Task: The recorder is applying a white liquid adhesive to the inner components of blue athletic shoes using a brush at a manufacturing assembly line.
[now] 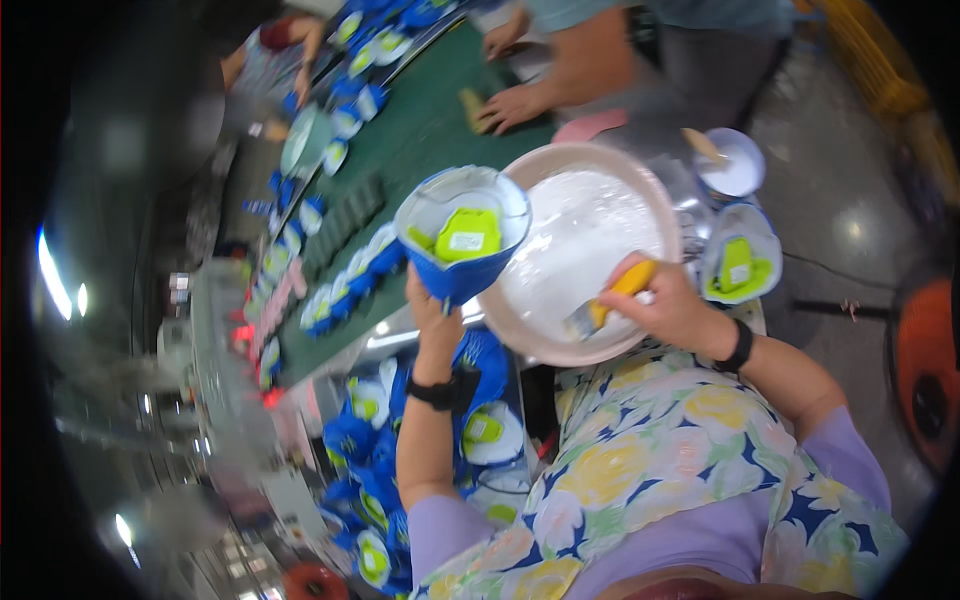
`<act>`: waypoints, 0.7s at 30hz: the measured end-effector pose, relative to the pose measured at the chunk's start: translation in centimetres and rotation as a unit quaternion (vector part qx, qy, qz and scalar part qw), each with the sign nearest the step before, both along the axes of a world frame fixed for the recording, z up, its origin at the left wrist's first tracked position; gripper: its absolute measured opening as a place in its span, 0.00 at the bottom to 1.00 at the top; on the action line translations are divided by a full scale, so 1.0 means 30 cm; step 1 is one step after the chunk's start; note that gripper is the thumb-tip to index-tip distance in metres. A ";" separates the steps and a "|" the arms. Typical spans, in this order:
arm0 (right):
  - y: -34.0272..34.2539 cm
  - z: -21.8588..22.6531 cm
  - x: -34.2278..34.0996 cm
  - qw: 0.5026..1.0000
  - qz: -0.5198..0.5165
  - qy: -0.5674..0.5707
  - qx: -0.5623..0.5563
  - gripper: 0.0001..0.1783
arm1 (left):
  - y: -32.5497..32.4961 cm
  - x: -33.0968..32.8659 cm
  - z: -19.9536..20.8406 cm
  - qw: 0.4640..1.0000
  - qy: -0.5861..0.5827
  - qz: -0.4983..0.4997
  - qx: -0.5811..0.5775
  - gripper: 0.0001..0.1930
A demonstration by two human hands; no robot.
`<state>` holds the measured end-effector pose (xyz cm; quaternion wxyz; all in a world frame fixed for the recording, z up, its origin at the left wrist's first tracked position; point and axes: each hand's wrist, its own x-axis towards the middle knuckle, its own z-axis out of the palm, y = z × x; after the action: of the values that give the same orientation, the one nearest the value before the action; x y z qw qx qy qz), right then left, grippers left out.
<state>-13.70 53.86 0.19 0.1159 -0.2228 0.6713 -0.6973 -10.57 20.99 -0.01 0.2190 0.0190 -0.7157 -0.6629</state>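
Gripping blue cup-shaped piece [450, 272] left of basin [665, 215], left hand [428, 302] underneath, fingers mostly hidden; right hand [678, 310] pinching yellow-handled brush [600, 312] over white liquid [565, 230] inside basin.

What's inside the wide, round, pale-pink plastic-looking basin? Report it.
A glossy white substance. The right hand with its yellow-handled brush hides part of the near side; the white covers the floor of the basin, which cannot be seen.
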 end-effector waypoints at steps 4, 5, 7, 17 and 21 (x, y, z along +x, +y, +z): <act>-0.031 -0.045 0.032 0.997 0.016 -0.042 -0.058 0.11 | 0.093 -0.096 0.142 0.965 -0.012 -0.058 -0.255 0.21; -0.040 -0.060 0.036 0.993 0.021 -0.086 -0.082 0.13 | 0.163 -0.133 0.187 0.987 -0.112 -0.113 0.011 0.20; -0.044 -0.068 0.032 0.993 0.002 -0.079 -0.088 0.15 | 0.273 -0.221 0.249 0.977 -0.124 -0.167 0.035 0.16; -0.020 -0.065 0.030 0.997 -0.017 0.015 -0.077 0.13 | 0.650 -0.560 0.182 0.913 -0.223 -0.341 -0.035 0.20; -0.017 -0.079 0.024 0.994 -0.041 0.041 -0.098 0.12 | 0.732 -0.610 0.204 0.891 -0.251 -0.377 -0.005 0.19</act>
<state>-12.98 53.34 -2.20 0.0370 -0.2340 0.6129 -0.7538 -28.86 42.96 6.11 -0.2344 -0.0873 -0.7034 -0.6653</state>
